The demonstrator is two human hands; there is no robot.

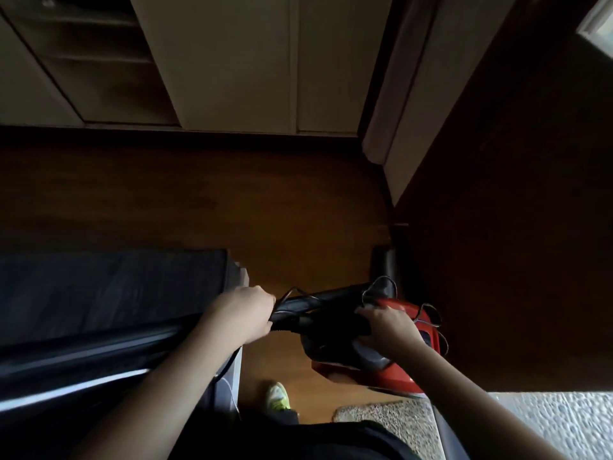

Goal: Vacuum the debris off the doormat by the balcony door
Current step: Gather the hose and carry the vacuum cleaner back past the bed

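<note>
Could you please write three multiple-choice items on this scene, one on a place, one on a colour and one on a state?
1. Where does the speckled beige doormat lie?
A. below the red-and-black handheld vacuum cleaner in the picture, near the person's feet
B. against the pale cabinets
C. on the dark couch

2. What colour is the shoe?
A. red
B. yellow-green
C. blue

3. What is the left hand doing?
A. hanging idle
B. pressing the mat
C. gripping the vacuum's black cord and hose

Answers: 1 A, it sits at the bottom edge by the doorsill; 2 B, its toe shows bright lime; 3 C, its fingers curl round them, while the right hand holds the vacuum's body.
</note>
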